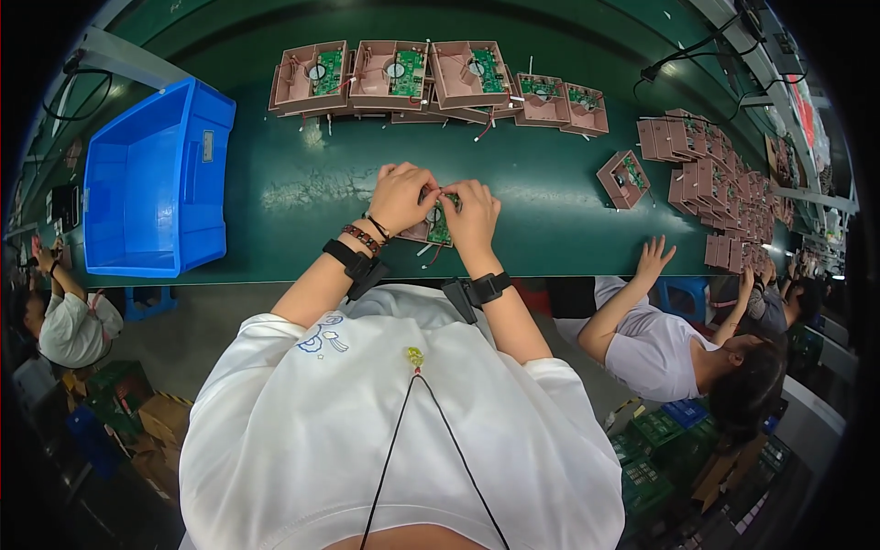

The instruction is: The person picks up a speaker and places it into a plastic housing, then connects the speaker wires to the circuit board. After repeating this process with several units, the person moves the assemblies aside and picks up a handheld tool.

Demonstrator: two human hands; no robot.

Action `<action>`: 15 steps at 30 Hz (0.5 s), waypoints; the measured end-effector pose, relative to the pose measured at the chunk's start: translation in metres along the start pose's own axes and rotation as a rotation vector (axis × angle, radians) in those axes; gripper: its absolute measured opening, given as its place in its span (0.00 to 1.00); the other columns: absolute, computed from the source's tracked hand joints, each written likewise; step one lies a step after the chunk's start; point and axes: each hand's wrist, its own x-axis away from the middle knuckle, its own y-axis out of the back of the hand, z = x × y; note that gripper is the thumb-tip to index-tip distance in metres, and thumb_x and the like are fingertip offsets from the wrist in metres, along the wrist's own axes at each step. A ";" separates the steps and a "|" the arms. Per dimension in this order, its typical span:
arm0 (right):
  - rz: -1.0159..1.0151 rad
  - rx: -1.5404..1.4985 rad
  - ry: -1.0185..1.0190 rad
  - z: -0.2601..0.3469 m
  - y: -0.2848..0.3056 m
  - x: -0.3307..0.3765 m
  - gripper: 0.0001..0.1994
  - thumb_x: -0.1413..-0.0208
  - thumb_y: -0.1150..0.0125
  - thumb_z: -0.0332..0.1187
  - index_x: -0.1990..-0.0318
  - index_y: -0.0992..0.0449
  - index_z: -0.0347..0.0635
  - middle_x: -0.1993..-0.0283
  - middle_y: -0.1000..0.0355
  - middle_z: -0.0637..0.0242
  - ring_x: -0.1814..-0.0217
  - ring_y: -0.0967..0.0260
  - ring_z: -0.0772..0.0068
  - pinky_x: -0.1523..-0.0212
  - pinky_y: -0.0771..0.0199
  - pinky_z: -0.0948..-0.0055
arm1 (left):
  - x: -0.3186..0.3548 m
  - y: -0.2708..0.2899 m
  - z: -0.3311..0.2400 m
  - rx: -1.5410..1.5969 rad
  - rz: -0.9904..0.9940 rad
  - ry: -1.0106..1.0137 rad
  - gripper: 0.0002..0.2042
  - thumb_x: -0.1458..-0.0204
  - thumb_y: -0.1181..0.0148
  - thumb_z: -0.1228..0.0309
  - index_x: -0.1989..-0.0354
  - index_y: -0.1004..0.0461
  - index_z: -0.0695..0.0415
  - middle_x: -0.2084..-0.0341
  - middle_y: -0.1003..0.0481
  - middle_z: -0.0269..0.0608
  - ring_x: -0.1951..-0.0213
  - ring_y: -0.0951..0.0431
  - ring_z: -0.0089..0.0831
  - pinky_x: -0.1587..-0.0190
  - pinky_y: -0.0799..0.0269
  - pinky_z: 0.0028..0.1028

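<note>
On the green bench in front of me lies a pinkish open plastic housing with a green circuit board [438,229] inside and loose wires at its near edge. My left hand [400,198] is bent over the housing's left and far side, fingers curled in. From the right, my right hand [473,218] reaches over it with thumb and forefinger pinched. The fingertips of both hands meet near the housing's far edge, on something too small and covered to make out. Most of the housing is hidden under my hands.
A blue plastic bin [160,183] stands at the left. Stacked housings with boards [390,73] line the far side. A single housing [624,180] sits to the right, near many piled housings [720,183]. A co-worker's hand [653,259] rests at the bench edge on the right.
</note>
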 end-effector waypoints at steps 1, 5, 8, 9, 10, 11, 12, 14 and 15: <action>0.003 0.000 0.002 0.000 0.001 0.000 0.07 0.61 0.36 0.30 0.73 0.29 0.47 0.70 0.32 0.73 0.63 0.36 0.69 0.61 0.46 0.68 | 0.001 0.000 0.000 -0.043 -0.011 -0.045 0.05 0.57 0.42 0.67 0.73 0.28 0.53 0.77 0.27 0.33 0.64 0.29 0.34 0.55 0.43 0.36; 0.116 0.089 0.054 -0.003 0.005 -0.003 0.07 0.63 0.37 0.29 0.74 0.29 0.47 0.69 0.33 0.73 0.62 0.36 0.69 0.62 0.46 0.67 | 0.001 0.001 0.002 -0.107 0.032 -0.104 0.06 0.57 0.41 0.65 0.74 0.28 0.52 0.78 0.27 0.31 0.64 0.29 0.32 0.54 0.44 0.37; 0.212 0.117 0.096 -0.004 0.005 -0.007 0.07 0.64 0.38 0.28 0.76 0.30 0.48 0.71 0.32 0.73 0.64 0.36 0.69 0.63 0.46 0.67 | 0.001 0.003 0.000 -0.115 0.047 -0.100 0.07 0.56 0.42 0.64 0.73 0.28 0.52 0.77 0.28 0.31 0.64 0.29 0.31 0.54 0.44 0.37; 0.215 0.118 0.101 -0.006 0.003 -0.008 0.07 0.64 0.38 0.28 0.76 0.30 0.48 0.71 0.32 0.73 0.64 0.36 0.69 0.63 0.46 0.67 | 0.002 0.004 -0.001 -0.111 0.037 -0.089 0.08 0.56 0.42 0.63 0.72 0.29 0.52 0.76 0.28 0.31 0.64 0.29 0.32 0.54 0.44 0.37; 0.214 0.105 0.082 -0.008 0.002 -0.009 0.07 0.64 0.38 0.28 0.76 0.30 0.48 0.72 0.32 0.72 0.65 0.35 0.69 0.63 0.46 0.67 | 0.002 0.006 -0.002 -0.108 0.028 -0.079 0.08 0.56 0.42 0.63 0.71 0.29 0.52 0.75 0.28 0.32 0.64 0.29 0.33 0.54 0.43 0.37; 0.214 0.092 0.063 -0.010 0.000 -0.010 0.07 0.64 0.39 0.28 0.76 0.30 0.48 0.73 0.32 0.72 0.66 0.35 0.69 0.63 0.46 0.68 | 0.002 0.007 -0.002 -0.108 0.025 -0.075 0.08 0.56 0.42 0.63 0.71 0.29 0.52 0.75 0.28 0.32 0.64 0.29 0.33 0.54 0.43 0.37; 0.215 0.078 0.043 -0.011 -0.001 -0.010 0.06 0.64 0.39 0.28 0.76 0.31 0.48 0.74 0.32 0.72 0.67 0.35 0.69 0.64 0.46 0.68 | 0.003 0.007 -0.003 -0.083 -0.051 -0.031 0.08 0.55 0.42 0.64 0.70 0.29 0.53 0.74 0.29 0.34 0.64 0.29 0.34 0.55 0.41 0.36; 0.204 0.073 0.058 -0.014 -0.002 -0.010 0.07 0.64 0.39 0.28 0.76 0.31 0.48 0.74 0.32 0.71 0.67 0.35 0.69 0.64 0.46 0.68 | 0.005 0.009 -0.002 -0.034 -0.200 0.061 0.09 0.55 0.42 0.65 0.67 0.29 0.55 0.71 0.29 0.38 0.65 0.28 0.37 0.57 0.38 0.34; 0.192 0.067 0.071 -0.014 -0.002 -0.011 0.07 0.63 0.38 0.29 0.76 0.30 0.48 0.75 0.32 0.71 0.68 0.34 0.69 0.64 0.46 0.68 | 0.008 0.008 0.002 -0.034 -0.203 0.068 0.09 0.55 0.42 0.65 0.67 0.29 0.55 0.71 0.29 0.38 0.65 0.28 0.37 0.57 0.38 0.34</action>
